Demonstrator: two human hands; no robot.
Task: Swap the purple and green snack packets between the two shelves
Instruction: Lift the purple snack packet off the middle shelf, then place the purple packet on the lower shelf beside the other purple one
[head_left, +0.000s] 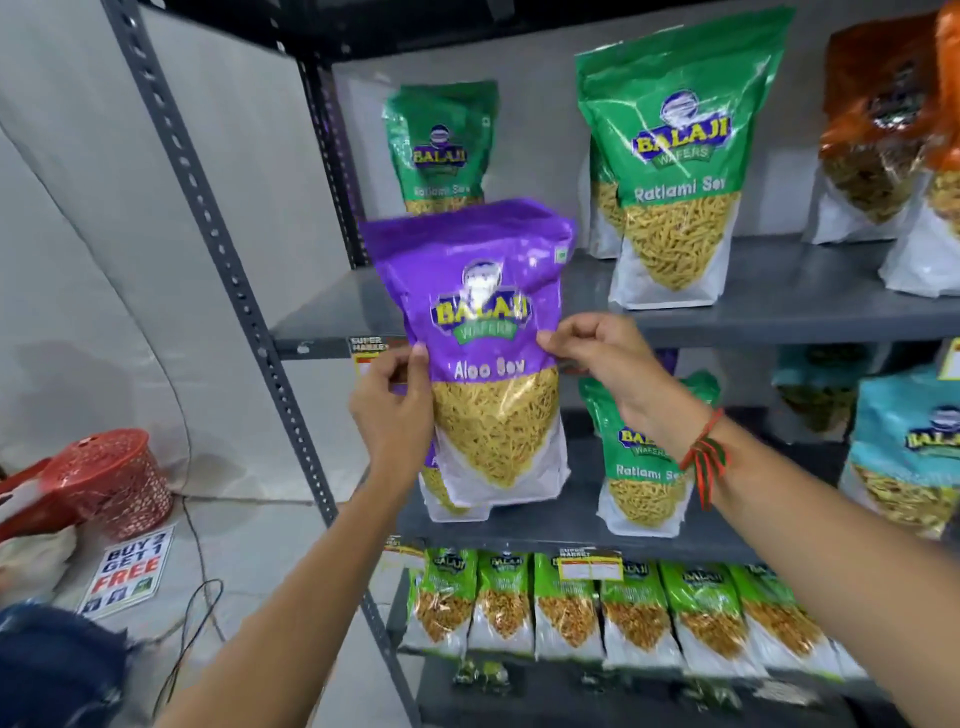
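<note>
Both hands are holding a glossy purple plastic "Aloo Sev" snack packet upright in the air in front of the grey metal rack, between its upper shelf and middle shelf. The left hand is pinching the packet's left edge, thumb on the front; the right hand is pinching its right edge. Two green "Ratlami Sev" packets are standing on the upper shelf, another green packet on the middle shelf.
</note>
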